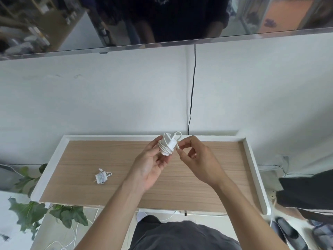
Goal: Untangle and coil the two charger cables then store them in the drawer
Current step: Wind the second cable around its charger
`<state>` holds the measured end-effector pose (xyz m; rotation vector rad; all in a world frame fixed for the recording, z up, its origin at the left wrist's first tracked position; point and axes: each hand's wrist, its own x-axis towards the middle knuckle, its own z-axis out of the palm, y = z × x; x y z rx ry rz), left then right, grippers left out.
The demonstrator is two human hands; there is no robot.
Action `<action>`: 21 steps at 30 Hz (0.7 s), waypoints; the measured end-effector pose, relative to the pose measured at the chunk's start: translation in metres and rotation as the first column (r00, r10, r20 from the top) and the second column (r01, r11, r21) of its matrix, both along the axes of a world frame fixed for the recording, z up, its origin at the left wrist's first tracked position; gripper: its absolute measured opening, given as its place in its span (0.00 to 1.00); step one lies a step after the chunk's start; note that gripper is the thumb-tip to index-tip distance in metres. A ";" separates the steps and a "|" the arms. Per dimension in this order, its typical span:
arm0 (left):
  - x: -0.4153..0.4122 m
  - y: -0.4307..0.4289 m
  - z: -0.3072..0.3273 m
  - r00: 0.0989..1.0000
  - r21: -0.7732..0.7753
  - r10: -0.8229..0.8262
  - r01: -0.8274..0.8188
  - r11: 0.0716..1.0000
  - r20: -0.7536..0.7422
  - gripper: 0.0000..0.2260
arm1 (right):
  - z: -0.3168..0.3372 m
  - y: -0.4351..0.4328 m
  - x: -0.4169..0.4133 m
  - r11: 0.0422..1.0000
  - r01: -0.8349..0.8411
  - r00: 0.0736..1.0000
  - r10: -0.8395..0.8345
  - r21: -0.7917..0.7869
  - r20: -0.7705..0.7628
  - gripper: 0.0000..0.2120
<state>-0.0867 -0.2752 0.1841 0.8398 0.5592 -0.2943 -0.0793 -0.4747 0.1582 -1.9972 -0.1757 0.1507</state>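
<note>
Home living room: wall-mounted TV [162,24], wood-topped console [180,195], houseplant [68,215] beside.

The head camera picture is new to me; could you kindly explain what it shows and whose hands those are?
There is no machine here: a person wears a camera on the head, so you look down over their own arms. The left hand holds a white charger with its cable wound round it. The right hand pinches the cable's loose end beside it. A second charger, already coiled, lies apart on the wooden table with a white rim. Behind, a black cord runs down the wall below a dark screen.
</note>
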 end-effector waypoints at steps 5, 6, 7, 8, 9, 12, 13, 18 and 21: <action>-0.005 -0.001 0.000 0.985 0.126 -0.118 0.102 0.987 0.125 0.20 | -0.001 0.000 -0.001 0.998 0.060 0.998 -0.062 0.036 0.034 0.07; -0.006 -0.002 0.001 0.977 0.168 -0.158 0.134 0.977 0.141 0.21 | -0.002 -0.001 -0.001 0.997 0.061 0.997 -0.063 0.041 0.036 0.06; -0.007 -0.002 0.001 0.969 0.207 -0.196 0.163 0.965 0.150 0.22 | -0.003 -0.002 -0.002 0.997 0.061 0.997 -0.062 0.037 0.038 0.06; -0.008 -0.001 0.002 0.962 0.241 -0.223 0.183 0.953 0.154 0.22 | -0.004 -0.003 -0.003 0.998 0.061 0.997 -0.062 0.027 0.038 0.06; -0.008 -0.001 0.002 0.958 0.268 -0.240 0.193 0.944 0.155 0.21 | -0.005 -0.003 -0.004 0.998 0.065 0.997 -0.065 0.018 0.036 0.06; -0.008 0.002 0.004 0.955 0.317 -0.257 0.200 0.927 0.148 0.18 | -0.004 -0.004 -0.006 0.996 0.083 0.996 -0.083 0.026 0.019 0.07; -0.008 0.002 0.004 0.954 0.325 -0.260 0.201 0.924 0.149 0.18 | -0.002 -0.003 -0.007 0.996 0.086 0.996 -0.086 0.034 0.011 0.07; -0.010 0.000 0.001 0.965 0.320 -0.226 0.174 0.931 0.132 0.18 | 0.002 -0.005 -0.010 0.994 0.072 0.996 -0.068 0.086 -0.049 0.07; -0.012 -0.003 0.001 0.977 0.292 -0.181 0.142 0.946 0.112 0.18 | 0.003 -0.006 -0.012 0.996 0.032 0.998 -0.026 0.088 -0.064 0.07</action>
